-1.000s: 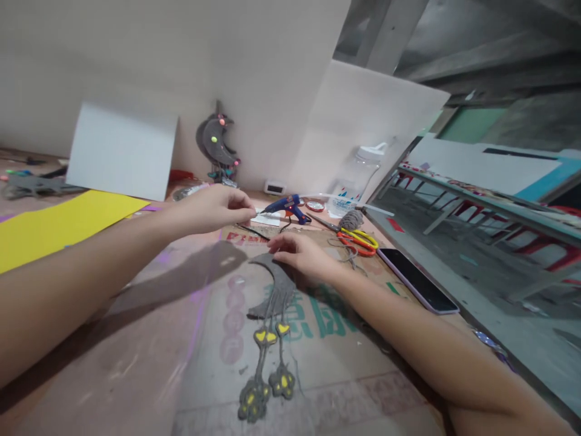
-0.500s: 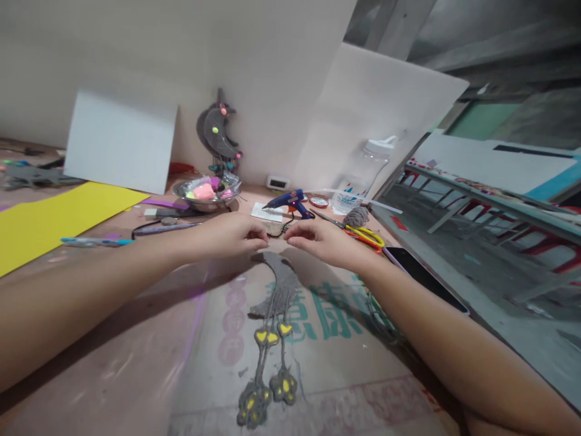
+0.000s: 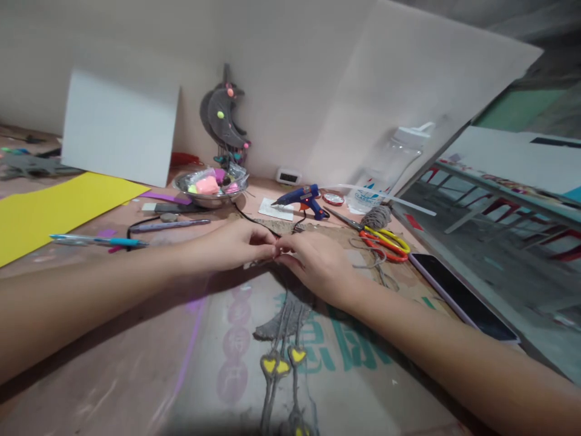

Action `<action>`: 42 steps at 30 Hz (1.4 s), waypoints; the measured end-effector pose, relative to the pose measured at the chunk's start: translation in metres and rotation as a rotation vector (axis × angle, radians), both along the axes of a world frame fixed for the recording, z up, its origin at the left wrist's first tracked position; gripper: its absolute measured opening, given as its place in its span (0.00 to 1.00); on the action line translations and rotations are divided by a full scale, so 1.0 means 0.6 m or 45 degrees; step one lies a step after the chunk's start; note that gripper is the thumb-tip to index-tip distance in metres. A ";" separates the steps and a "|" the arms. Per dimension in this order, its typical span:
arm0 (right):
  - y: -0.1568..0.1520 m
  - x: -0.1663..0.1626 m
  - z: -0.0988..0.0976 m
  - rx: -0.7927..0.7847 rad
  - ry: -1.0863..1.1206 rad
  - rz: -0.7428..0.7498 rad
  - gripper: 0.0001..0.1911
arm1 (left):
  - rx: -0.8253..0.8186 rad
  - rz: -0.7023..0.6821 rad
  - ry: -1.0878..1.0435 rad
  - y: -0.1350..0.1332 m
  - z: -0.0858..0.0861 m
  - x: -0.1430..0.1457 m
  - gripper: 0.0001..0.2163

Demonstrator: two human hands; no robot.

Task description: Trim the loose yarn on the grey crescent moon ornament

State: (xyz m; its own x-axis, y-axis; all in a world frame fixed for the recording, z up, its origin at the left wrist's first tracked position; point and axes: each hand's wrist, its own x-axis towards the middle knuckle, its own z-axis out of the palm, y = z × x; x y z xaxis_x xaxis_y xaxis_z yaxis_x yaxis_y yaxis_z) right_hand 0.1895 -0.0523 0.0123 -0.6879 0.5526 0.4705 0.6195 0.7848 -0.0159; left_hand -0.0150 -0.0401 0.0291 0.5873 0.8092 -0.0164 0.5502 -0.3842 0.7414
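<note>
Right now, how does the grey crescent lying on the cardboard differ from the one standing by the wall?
The flat grey crescent lies on the cardboard; the upright grey crescent stands by the wall. The flat one trails cords with yellow hearts; the upright one carries pink and yellow balls. The left hand and right hand meet over the flat one; the upright one is untouched. Both are grey moons.
</note>
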 end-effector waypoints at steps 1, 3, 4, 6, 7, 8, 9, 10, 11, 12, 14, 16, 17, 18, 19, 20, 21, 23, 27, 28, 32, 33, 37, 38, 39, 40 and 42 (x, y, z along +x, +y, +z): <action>0.000 0.000 -0.002 0.017 0.020 0.022 0.10 | -0.017 0.007 -0.028 0.000 -0.002 0.001 0.13; -0.001 0.001 -0.007 0.020 0.091 0.014 0.10 | -0.035 0.023 -0.087 -0.001 -0.005 0.005 0.12; -0.001 0.000 -0.009 0.010 0.134 -0.009 0.10 | -0.042 0.028 -0.120 -0.002 -0.007 0.006 0.12; -0.004 -0.001 -0.012 -0.021 0.201 -0.042 0.10 | -0.063 0.027 -0.189 -0.005 -0.011 0.007 0.13; -0.006 -0.001 -0.012 -0.038 0.226 -0.048 0.10 | -0.074 0.021 -0.219 -0.006 -0.014 0.007 0.13; -0.008 -0.002 -0.013 -0.055 0.252 -0.056 0.09 | -0.079 0.016 -0.250 -0.008 -0.018 0.007 0.13; -0.009 -0.002 -0.013 -0.069 0.282 -0.067 0.09 | -0.084 0.011 -0.285 -0.009 -0.021 0.007 0.13; -0.011 -0.002 -0.013 -0.082 0.312 -0.078 0.09 | -0.093 0.005 -0.325 -0.011 -0.024 0.006 0.14; -0.012 -0.002 -0.013 -0.091 0.338 -0.091 0.08 | -0.103 -0.001 -0.372 -0.011 -0.028 0.005 0.14; -0.012 -0.002 -0.013 -0.095 0.351 -0.098 0.08 | -0.122 -0.013 -0.421 -0.012 -0.030 0.005 0.14; -0.011 -0.001 -0.014 -0.088 0.336 -0.093 0.08 | -0.165 -0.041 -0.506 -0.013 -0.035 0.005 0.14; -0.008 0.000 -0.015 -0.064 0.308 -0.077 0.08 | -0.188 -0.044 -0.535 -0.013 -0.037 0.005 0.14; -0.007 -0.001 -0.016 -0.045 0.300 -0.063 0.08 | -0.188 -0.029 -0.532 -0.013 -0.038 0.006 0.14; -0.005 -0.001 -0.016 -0.017 0.300 -0.042 0.08 | -0.182 -0.007 -0.528 -0.013 -0.038 0.006 0.14; -0.004 -0.001 -0.017 0.017 0.306 -0.019 0.07 | -0.177 0.008 -0.526 -0.013 -0.039 0.007 0.13; -0.003 -0.002 -0.018 0.051 0.309 0.003 0.07 | -0.175 0.016 -0.531 -0.014 -0.039 0.007 0.13; -0.002 -0.003 -0.019 0.081 0.311 0.022 0.06 | -0.179 0.014 -0.539 -0.014 -0.039 0.007 0.13; -0.002 -0.004 -0.020 0.118 0.305 0.045 0.06 | -0.187 0.007 -0.550 -0.013 -0.040 0.008 0.13; -0.003 -0.004 -0.021 0.103 0.290 0.027 0.06 | -0.127 0.033 -0.502 -0.013 -0.042 0.008 0.13; -0.004 -0.004 -0.021 0.093 0.296 0.016 0.06 | -0.118 0.031 -0.503 -0.013 -0.042 0.008 0.12; -0.005 -0.004 -0.020 0.070 0.311 -0.013 0.06 | -0.143 0.027 -0.544 -0.015 -0.042 0.008 0.10; -0.005 -0.004 -0.020 0.072 0.312 -0.014 0.06 | -0.122 0.039 -0.530 -0.016 -0.041 0.009 0.10; -0.007 -0.005 -0.018 0.069 0.306 -0.009 0.07 | 0.013 0.094 -0.449 -0.019 -0.038 0.010 0.09; -0.007 -0.005 -0.018 0.059 0.302 -0.010 0.07 | 0.022 0.094 -0.438 -0.020 -0.037 0.010 0.10; -0.007 -0.005 -0.018 0.045 0.298 -0.013 0.06 | 0.027 0.094 -0.433 -0.020 -0.037 0.010 0.10; -0.008 -0.005 -0.018 0.032 0.295 -0.015 0.06 | 0.028 0.096 -0.430 -0.020 -0.037 0.010 0.10; -0.008 -0.005 -0.018 0.010 0.298 -0.022 0.06 | 0.016 0.093 -0.426 -0.020 -0.038 0.011 0.10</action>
State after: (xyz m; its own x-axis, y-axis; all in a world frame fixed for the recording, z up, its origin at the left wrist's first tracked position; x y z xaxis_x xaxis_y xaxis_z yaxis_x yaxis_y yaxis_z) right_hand 0.1865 -0.0569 0.0017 -0.5502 0.5591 0.6203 0.6131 0.7747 -0.1545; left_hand -0.0087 -0.0523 0.0063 0.4990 0.8482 0.1776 0.3035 -0.3631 0.8809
